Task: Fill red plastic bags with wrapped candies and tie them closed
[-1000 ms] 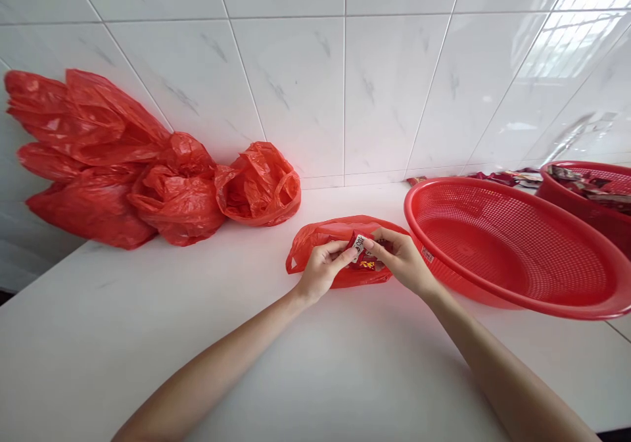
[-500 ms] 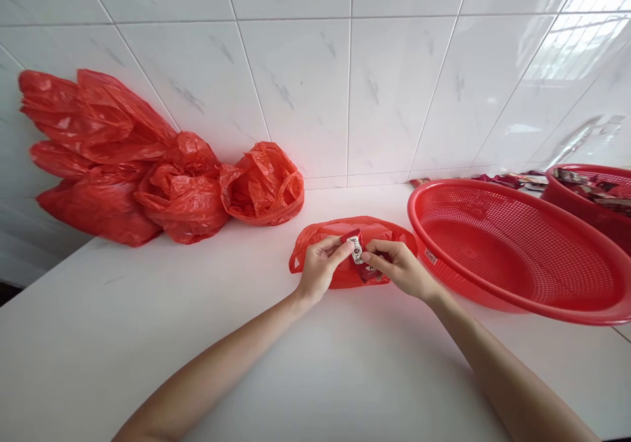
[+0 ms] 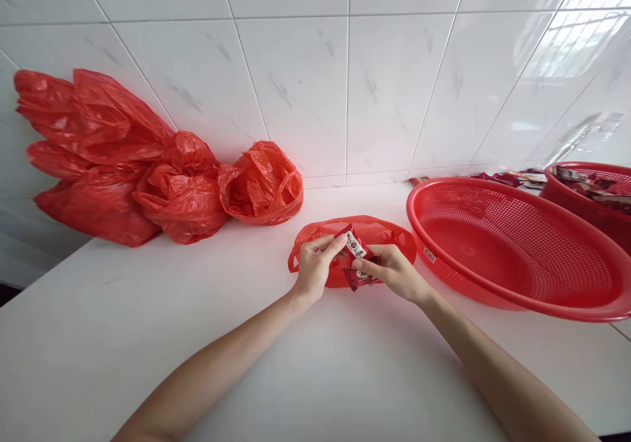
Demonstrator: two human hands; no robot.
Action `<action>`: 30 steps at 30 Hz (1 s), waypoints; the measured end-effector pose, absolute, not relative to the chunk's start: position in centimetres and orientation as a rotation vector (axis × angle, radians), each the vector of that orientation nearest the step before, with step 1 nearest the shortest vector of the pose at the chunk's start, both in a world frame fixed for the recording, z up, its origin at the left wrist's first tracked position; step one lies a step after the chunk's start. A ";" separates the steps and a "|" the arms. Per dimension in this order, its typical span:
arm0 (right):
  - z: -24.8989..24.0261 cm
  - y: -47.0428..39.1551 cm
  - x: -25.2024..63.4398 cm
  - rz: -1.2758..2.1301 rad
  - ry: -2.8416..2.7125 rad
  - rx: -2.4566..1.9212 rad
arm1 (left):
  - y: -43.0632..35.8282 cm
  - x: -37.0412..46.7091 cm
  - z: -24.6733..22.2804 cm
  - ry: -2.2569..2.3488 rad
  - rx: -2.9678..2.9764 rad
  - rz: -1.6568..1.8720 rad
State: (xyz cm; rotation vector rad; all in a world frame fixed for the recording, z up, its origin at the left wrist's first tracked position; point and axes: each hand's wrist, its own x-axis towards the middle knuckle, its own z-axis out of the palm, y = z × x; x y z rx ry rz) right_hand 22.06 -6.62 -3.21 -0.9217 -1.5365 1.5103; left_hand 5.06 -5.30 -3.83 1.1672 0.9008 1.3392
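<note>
Between my fingers is a small dark-red wrapped packet (image 3: 355, 245) with a white printed label. My left hand (image 3: 316, 263) is closed, its thumb and fingers pinching the packet's left end. A second dark-red packet (image 3: 359, 277) sits just below the first, at the fingertips of my right hand (image 3: 394, 271), which is closed too. The right thumb also reaches the lower edge of the upper packet. Directly beneath both hands a red plastic bag (image 3: 379, 226) lies spread on the white table; my hands and the packets cover part of it.
Several knotted or bunched red plastic bags (image 3: 187, 192) stand along the tiled wall at the left. To the right is a large red perforated basket (image 3: 473, 231), its rim near the bag. Behind it, another red basket (image 3: 566, 195) holds wrapped packets, and more packets (image 3: 507, 177) lie by the wall.
The upper packet has turned so that its label slants down to the right. The lower packet has shifted left and shows more below my right fingers.
</note>
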 end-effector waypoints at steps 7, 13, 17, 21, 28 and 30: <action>-2.3 -6.3 22.8 1.508 -1.467 -0.852 | -5.4 5.0 -4.4 0.911 1.120 1.370; -2.0 -6.3 23.2 1.487 -1.607 -0.875 | -5.4 4.5 -3.7 0.787 1.335 1.198; -1.9 -6.5 23.4 1.386 -1.730 -0.894 | -5.4 4.5 -3.1 0.782 1.336 1.149; -1.8 -6.6 23.5 1.064 -1.882 -1.016 | -5.2 4.4 -3.2 0.797 1.330 1.170; -2.5 -6.3 23.4 0.629 -1.970 -0.945 | -5.1 4.1 -3.3 0.798 1.406 1.167; -2.7 -6.2 23.5 0.527 -1.994 -0.933 | -5.0 4.0 -3.2 0.820 1.430 1.187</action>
